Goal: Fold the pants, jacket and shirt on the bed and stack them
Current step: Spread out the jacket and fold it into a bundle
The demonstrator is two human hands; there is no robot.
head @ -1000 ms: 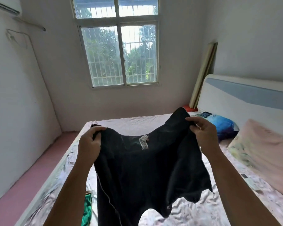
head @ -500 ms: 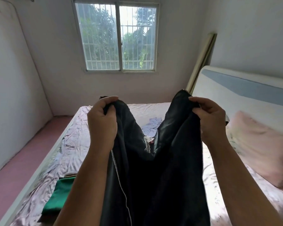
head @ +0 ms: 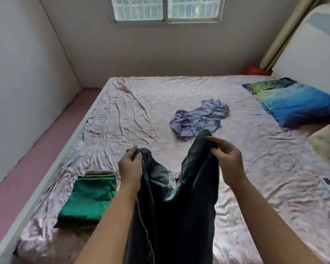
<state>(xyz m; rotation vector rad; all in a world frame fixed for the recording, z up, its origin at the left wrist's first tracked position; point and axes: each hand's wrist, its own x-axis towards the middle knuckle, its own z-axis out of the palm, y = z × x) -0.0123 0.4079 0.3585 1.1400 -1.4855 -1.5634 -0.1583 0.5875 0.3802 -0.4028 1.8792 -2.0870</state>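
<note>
Unfolded black zip-front fabric jacket (head: 179,216) hangs over near edge of pink-sheeted bed (head: 141,115), left hand (head: 130,168) and right hand (head: 229,162) each gripping a top edge; folded green cloth (head: 90,197) at bed's near-left looks done; crumpled lilac shirt (head: 198,119) mid-bed not yet folded.

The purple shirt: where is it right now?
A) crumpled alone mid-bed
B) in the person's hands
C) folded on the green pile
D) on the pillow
A: the purple shirt lies crumpled on the bed, apart from the folded green garment; the left hand and right hand grip the black jacket.
</note>
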